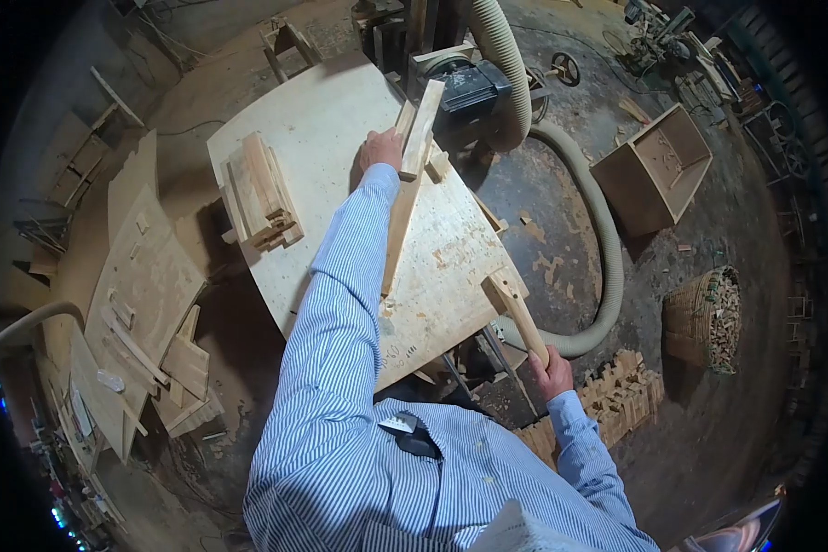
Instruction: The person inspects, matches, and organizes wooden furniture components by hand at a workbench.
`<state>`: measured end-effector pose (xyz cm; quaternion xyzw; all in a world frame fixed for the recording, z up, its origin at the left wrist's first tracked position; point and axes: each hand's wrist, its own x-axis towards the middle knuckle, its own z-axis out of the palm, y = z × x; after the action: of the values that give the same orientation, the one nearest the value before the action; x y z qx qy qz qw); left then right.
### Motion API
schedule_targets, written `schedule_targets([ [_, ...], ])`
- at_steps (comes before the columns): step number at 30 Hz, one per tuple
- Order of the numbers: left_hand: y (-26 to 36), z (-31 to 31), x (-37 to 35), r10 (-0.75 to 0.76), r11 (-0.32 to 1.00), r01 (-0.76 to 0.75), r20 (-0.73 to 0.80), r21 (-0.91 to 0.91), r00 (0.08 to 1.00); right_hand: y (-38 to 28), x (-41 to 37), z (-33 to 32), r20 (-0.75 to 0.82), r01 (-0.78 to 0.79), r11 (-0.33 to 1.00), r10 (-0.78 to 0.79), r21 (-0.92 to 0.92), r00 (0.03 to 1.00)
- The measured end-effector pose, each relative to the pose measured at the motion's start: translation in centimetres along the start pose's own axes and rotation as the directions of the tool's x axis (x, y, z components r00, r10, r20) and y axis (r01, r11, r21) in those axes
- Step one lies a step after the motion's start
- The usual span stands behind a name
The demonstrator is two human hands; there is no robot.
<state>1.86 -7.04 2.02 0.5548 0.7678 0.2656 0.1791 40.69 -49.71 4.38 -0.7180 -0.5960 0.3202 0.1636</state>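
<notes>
My left hand (pixel 383 150) reaches across the pale wooden tabletop (pixel 340 110), its fingers curled over the far part of a long wooden strip (pixel 399 235). The fingertips are partly hidden. Along the strip's right side stands a wooden guide board (pixel 423 129). My right hand (pixel 552 373) is closed round the handle of a wooden push stick (pixel 524 320). The stick's wide end, with small dark holes, lies over the table's near right corner.
A stack of wooden strips (pixel 262 193) lies on the table's left side. Beyond the guide are a dark motor (pixel 469 92) and a ribbed hose (pixel 607 239). An open wooden box (pixel 653 170), a basket of offcuts (pixel 704 317) and piled blocks (pixel 621 391) stand at right; boards (pixel 147 276) lie left.
</notes>
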Motion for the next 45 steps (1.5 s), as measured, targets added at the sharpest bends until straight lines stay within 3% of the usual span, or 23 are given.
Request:
schedule_targets([
  [9, 3.0, 2.2, -8.0, 0.113, 0.991, -0.116, 0.037, 0.069, 0.993, 6.5, -6.3, -4.6, 0.016, -0.016, 1.0, 0.016, 0.009, 1.0],
  [15, 2.2, -0.3, -7.2, 0.219, 0.971, -0.22, 0.023, 0.097, 0.975, 4.7, -6.5, -7.7, 0.014, -0.021, 0.999, 0.02, 0.026, 1.0],
  [17, 3.7, -2.3, -11.3, 0.09, 0.988, -0.098, 0.077, 0.119, 0.993, 5.2, -7.4, -9.3, 0.037, -0.015, 1.0, 0.015, 0.005, 0.999],
  [24, 5.9, -1.9, -15.6, 0.058, 0.984, -0.066, 0.054, 0.166, 0.997, 6.0, -9.2, -11.9, 0.122, -0.053, 0.998, 0.054, -0.014, 0.991],
  [27, 6.0, -1.6, -17.0, 0.05, 0.995, -0.054, 0.052, 0.082, 0.997, 6.5, -10.7, -12.1, 0.145, -0.083, 0.997, 0.083, -0.004, 0.986],
  [33, 8.8, -2.5, -17.9, 0.023, 0.984, -0.028, 0.03, 0.176, 0.999, 7.1, -11.8, -12.5, 0.125, -0.097, 0.995, 0.1, -0.03, 0.987],
  [35, 9.0, -3.6, -17.5, 0.124, 0.956, -0.087, -0.118, 0.28, 0.985, 7.1, -11.6, -12.1, 0.104, -0.074, 0.996, 0.08, -0.055, 0.991],
  [39, 9.1, -4.9, -17.3, 0.29, 0.908, -0.208, -0.189, 0.363, 0.938, 6.3, -10.8, -11.3, 0.132, -0.113, 0.993, 0.118, -0.044, 0.984],
  [42, 7.3, -4.0, -18.6, 0.339, 0.915, -0.296, -0.125, 0.276, 0.932, 7.1, -10.7, -9.9, 0.105, -0.083, 0.996, 0.087, -0.041, 0.991],
  [43, 6.5, -3.7, -18.5, 0.35, 0.931, -0.325, -0.154, 0.166, 0.924, 7.3, -10.6, -9.6, 0.071, -0.061, 0.998, 0.061, -0.015, 0.996],
  [45, 4.9, -3.8, -18.1, 0.237, 0.971, -0.232, -0.186, 0.052, 0.954, 6.6, -10.1, -9.7, 0.108, -0.085, 0.996, 0.087, -0.021, 0.99],
])
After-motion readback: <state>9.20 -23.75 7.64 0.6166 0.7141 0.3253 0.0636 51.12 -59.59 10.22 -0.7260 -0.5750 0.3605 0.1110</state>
